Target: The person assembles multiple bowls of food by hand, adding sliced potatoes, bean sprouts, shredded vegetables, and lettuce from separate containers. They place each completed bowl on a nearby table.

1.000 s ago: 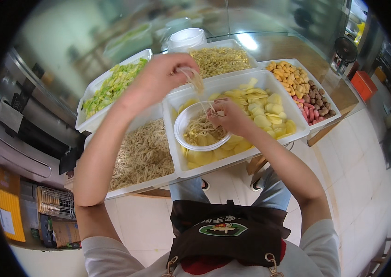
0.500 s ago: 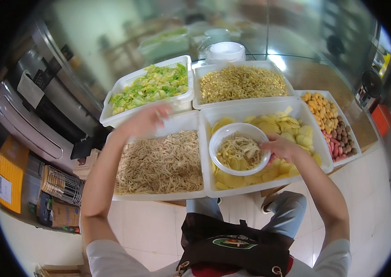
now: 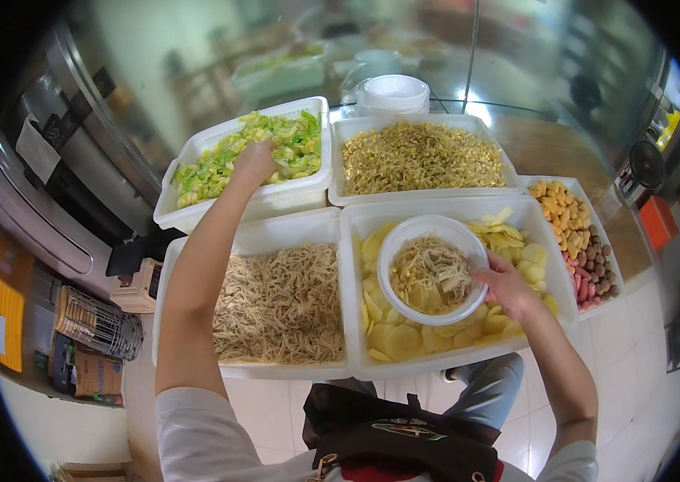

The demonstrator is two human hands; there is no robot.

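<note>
Dipped the left hand [image 3: 255, 163] into far-left chopped greens [image 3: 219, 165], apparently gathering; could not tell whether pinching or spreading fingers. Seemed next to need lifting over the intervening tray wall [image 3: 292, 193], past near-left shredded strips [image 3: 283, 305]. Pinched the white bowl [image 3: 384, 269] between thumb and fingers of the right hand [image 3: 507, 283], above near-right yellow slices [image 3: 404, 341], left of nuggets [image 3: 557, 213].

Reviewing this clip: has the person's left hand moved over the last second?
Yes, leftward. The left hand was right of the greens tray a second ago; now it reaches into that tray.
</note>
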